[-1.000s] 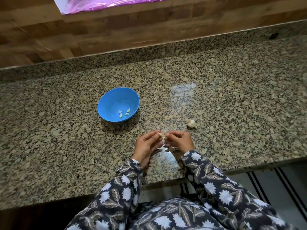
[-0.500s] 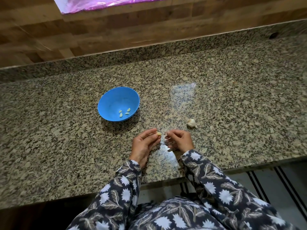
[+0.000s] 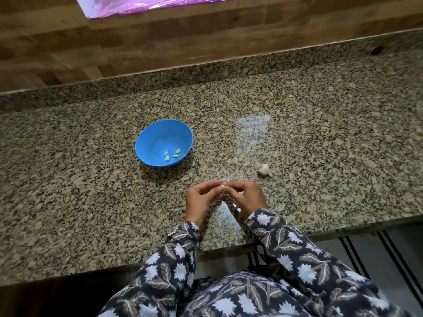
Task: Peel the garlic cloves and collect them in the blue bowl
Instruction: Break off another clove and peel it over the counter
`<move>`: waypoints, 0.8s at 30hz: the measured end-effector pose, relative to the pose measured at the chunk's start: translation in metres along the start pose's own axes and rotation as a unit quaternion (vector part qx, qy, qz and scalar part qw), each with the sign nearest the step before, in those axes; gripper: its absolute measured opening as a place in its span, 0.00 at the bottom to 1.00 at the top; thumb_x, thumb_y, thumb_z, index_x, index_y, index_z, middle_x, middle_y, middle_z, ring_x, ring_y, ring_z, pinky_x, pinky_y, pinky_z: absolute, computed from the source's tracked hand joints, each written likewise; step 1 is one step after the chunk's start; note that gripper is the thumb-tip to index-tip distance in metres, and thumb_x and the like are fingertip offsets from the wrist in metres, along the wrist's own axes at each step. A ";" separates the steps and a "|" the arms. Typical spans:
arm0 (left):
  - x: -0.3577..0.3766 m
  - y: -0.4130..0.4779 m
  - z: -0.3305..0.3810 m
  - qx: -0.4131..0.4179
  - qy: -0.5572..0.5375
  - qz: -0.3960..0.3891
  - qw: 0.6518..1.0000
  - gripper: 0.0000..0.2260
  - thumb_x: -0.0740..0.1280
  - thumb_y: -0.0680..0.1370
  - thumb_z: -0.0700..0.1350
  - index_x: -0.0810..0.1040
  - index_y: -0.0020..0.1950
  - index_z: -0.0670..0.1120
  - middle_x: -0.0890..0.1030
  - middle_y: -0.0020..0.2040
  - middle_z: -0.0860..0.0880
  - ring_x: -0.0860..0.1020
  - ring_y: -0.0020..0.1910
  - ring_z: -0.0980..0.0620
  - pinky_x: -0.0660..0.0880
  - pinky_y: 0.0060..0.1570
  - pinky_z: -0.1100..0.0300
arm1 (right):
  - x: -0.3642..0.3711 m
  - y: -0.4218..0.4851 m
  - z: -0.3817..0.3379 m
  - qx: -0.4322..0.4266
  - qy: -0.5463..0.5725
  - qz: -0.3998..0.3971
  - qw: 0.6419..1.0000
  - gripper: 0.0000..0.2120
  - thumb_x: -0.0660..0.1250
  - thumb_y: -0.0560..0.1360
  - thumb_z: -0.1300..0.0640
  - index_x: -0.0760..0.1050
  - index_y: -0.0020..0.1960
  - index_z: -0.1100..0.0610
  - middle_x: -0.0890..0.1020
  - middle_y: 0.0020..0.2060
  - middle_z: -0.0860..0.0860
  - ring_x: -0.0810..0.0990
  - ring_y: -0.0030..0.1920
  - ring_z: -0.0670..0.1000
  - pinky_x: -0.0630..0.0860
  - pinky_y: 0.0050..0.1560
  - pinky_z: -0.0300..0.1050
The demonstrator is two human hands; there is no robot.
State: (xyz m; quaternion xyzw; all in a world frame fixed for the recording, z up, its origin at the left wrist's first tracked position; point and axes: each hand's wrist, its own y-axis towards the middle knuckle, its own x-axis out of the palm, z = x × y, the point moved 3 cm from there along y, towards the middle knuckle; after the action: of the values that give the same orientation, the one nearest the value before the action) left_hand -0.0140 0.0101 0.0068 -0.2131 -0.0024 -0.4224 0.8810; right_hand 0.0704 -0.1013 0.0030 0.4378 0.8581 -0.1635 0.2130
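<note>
A small garlic clove (image 3: 222, 187) sits between the fingertips of both hands, just above the granite counter. My left hand (image 3: 199, 200) pinches it from the left and my right hand (image 3: 247, 196) pinches it from the right, fingers curled. The blue bowl (image 3: 146, 145) stands on the counter up and to the left of the hands, with several peeled cloves (image 3: 172, 154) on its bottom. A piece of garlic bulb (image 3: 264, 170) lies on the counter just beyond my right hand.
The speckled granite counter (image 3: 320, 143) runs the width of the view, with a low granite upstand and a wood-look wall (image 3: 160, 44) behind. Pink foil (image 3: 146, 3) shows at the top. The counter's front edge passes under my forearms.
The hands had drawn slightly apart half a second ago, with the clove in the left fingers. Now they are together again on the clove.
</note>
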 end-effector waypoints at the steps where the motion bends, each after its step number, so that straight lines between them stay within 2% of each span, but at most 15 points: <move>1: 0.000 0.000 0.000 0.006 0.009 0.003 1.000 0.08 0.71 0.70 0.31 0.82 0.47 0.39 0.84 0.44 0.44 0.83 0.43 0.50 0.79 0.41 0.64 | 0.000 0.000 0.000 -0.003 -0.003 0.000 1.000 0.10 0.70 0.73 0.56 0.81 0.53 0.58 0.84 0.48 0.52 0.79 0.44 0.42 0.69 0.41 0.23; 4: 0.000 0.002 0.002 0.029 0.044 0.004 0.999 0.08 0.71 0.70 0.31 0.82 0.48 0.40 0.84 0.45 0.43 0.83 0.44 0.49 0.79 0.41 0.64 | 0.000 -0.001 0.000 -0.003 0.010 -0.006 1.000 0.10 0.69 0.73 0.57 0.81 0.52 0.58 0.84 0.47 0.53 0.79 0.42 0.41 0.69 0.39 0.22; 9: 0.000 0.000 0.006 0.035 0.041 -0.013 0.998 0.08 0.70 0.70 0.30 0.82 0.47 0.38 0.83 0.46 0.42 0.83 0.43 0.50 0.79 0.41 0.64 | 0.000 -0.001 0.002 0.006 0.063 -0.017 0.998 0.08 0.69 0.72 0.60 0.82 0.51 0.58 0.85 0.42 0.53 0.77 0.31 0.33 0.72 0.34 0.26; 13: 0.001 -0.001 0.006 0.017 0.014 -0.017 1.000 0.08 0.71 0.70 0.31 0.82 0.48 0.38 0.83 0.46 0.40 0.83 0.44 0.47 0.79 0.42 0.63 | 0.000 0.000 0.006 0.031 0.108 -0.006 0.994 0.07 0.70 0.72 0.62 0.82 0.49 0.60 0.84 0.41 0.54 0.79 0.35 0.38 0.76 0.39 0.33; 19: 0.001 -0.004 0.006 -0.003 -0.009 -0.017 1.000 0.09 0.71 0.70 0.32 0.81 0.50 0.37 0.84 0.45 0.40 0.83 0.41 0.47 0.79 0.39 0.64 | 0.004 -0.001 0.007 0.047 0.126 -0.006 0.991 0.07 0.70 0.72 0.62 0.82 0.49 0.60 0.83 0.38 0.51 0.79 0.33 0.38 0.77 0.37 0.34; 24: -0.001 -0.006 0.006 -0.054 -0.102 -0.027 0.993 0.13 0.69 0.72 0.31 0.78 0.55 0.38 0.83 0.46 0.38 0.83 0.40 0.47 0.80 0.38 0.63 | 0.006 -0.003 0.007 0.098 0.207 -0.010 0.973 0.06 0.68 0.73 0.65 0.81 0.48 0.65 0.84 0.40 0.58 0.80 0.33 0.45 0.78 0.34 0.37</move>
State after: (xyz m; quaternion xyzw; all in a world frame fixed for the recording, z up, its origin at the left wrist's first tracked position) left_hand -0.0181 0.0096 0.0147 -0.3022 -0.0751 -0.4218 0.8515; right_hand 0.0664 -0.1021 -0.0059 0.4726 0.8674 -0.1550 -0.0146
